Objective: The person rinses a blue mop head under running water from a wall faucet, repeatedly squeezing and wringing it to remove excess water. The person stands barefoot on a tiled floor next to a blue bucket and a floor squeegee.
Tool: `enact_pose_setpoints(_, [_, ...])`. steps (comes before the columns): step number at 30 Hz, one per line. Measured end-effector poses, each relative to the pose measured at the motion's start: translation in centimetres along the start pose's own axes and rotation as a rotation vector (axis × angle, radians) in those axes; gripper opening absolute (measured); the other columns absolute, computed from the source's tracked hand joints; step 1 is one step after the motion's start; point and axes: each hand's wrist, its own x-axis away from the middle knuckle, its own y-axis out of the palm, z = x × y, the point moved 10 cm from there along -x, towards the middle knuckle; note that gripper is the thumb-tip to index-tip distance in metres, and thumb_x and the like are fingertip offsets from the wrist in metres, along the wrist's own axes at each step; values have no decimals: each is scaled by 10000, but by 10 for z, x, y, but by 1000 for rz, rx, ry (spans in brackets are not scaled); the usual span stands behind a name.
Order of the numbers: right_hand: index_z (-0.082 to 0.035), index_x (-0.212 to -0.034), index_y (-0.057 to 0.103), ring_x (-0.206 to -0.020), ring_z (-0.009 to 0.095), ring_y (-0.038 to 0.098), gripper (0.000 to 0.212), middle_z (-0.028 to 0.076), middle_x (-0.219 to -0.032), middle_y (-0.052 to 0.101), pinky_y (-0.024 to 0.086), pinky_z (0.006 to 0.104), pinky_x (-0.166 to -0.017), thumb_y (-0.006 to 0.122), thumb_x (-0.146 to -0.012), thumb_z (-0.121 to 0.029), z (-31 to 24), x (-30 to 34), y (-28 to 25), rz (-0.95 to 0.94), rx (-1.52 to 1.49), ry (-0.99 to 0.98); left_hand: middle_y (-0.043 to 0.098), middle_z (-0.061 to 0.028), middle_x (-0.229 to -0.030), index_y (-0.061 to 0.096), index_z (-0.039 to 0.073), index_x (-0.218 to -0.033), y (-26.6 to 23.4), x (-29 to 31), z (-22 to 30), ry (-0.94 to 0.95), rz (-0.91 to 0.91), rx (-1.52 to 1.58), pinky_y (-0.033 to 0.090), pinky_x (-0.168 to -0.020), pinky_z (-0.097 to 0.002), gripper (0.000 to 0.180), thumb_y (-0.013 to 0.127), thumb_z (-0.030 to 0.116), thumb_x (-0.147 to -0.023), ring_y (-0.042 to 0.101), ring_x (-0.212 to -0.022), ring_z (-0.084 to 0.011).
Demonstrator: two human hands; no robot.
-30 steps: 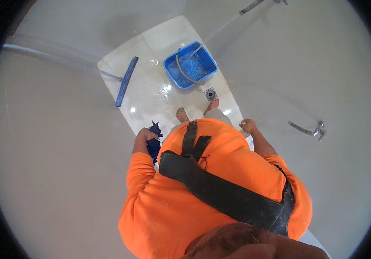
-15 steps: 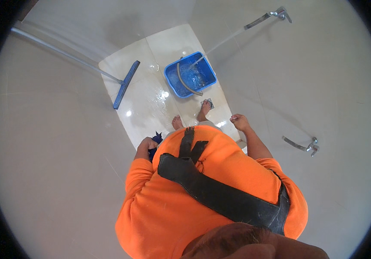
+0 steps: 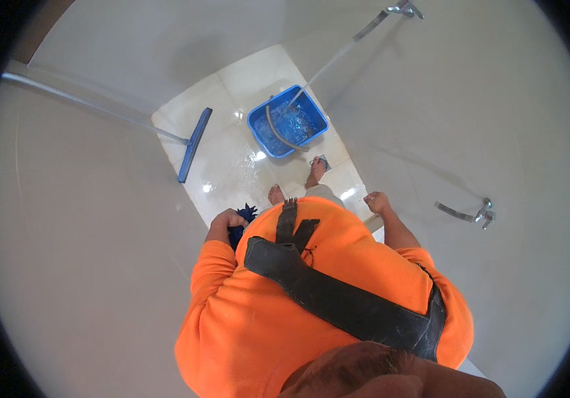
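My left hand [image 3: 230, 219] hangs at my left side, closed around a bunched dark blue cloth [image 3: 236, 233]. Its fingers are partly hidden by the cloth and my orange top. At my right side, my right hand [image 3: 378, 201] is loosely curled, and nothing shows in it. Ahead of my feet a blue bucket [image 3: 321, 127] stands on the floor, apart from both hands, its handle resting across the opening. A stream from the upper wall tap [image 3: 372, 25] runs into it, and the water inside is bubbling.
A floor squeegee [image 3: 195, 144] stands at the left, its long pole leaning toward the left wall. A second tap [image 3: 478, 212] sticks out of the right wall. The pale tiled floor [image 3: 232, 156] is wet. A small drain grate [image 3: 325, 162] lies by my right foot.
The view has shifted slightly, so the bucket, squeegee and floor appear a little lower. My right hand has turned or moved slightly outward. Water still runs into the bucket.
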Motion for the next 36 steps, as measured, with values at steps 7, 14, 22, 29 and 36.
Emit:
enact_pose_setpoints(7, [-70,-1044,760,-1068,361,682,383,198,-1107,726,520,423,-975,686,-862,-399,29,36,18,-73,-54,155,674,-214,-1265,685,-28,-1202,-3,-17,11,35,45,-81,521,-970,-414,859,840,559,-593,652,-1162,-329])
enact_pose_setpoints(14, [-81,-1040,755,-1103,342,666,413,177,-1144,717,507,426,-1001,648,-889,-451,21,46,35,-122,125,46,682,-218,-1242,702,-16,-1171,-12,-26,31,56,98,-264,526,-957,-406,818,822,559,-602,652,-1160,-352])
enact_pose_setpoints(22, [-93,-1064,756,-1154,326,643,412,171,-1175,708,492,413,-1025,651,-888,-450,25,34,34,-101,-5,138,700,-215,-1201,714,-28,-1134,-3,-34,17,31,106,-160,540,-926,-419,777,822,534,-609,680,-1105,-337])
enact_pose_setpoints(29, [-106,-1041,771,-1165,335,634,404,181,-1192,700,484,402,-1037,650,-877,-455,7,19,25,-78,29,29,694,-224,-1213,695,-66,-1142,10,-25,4,12,83,-39,546,-906,-404,758,800,481,-628,690,-1093,-318])
enact_pose_setpoints(36, [-105,-1035,775,-1119,356,662,385,220,-1167,701,498,413,-1022,669,-875,-438,5,19,27,-92,-22,90,693,-221,-1220,701,-40,-1153,7,-16,12,31,113,-124,533,-923,-409,720,770,463,-642,680,-1112,-330])
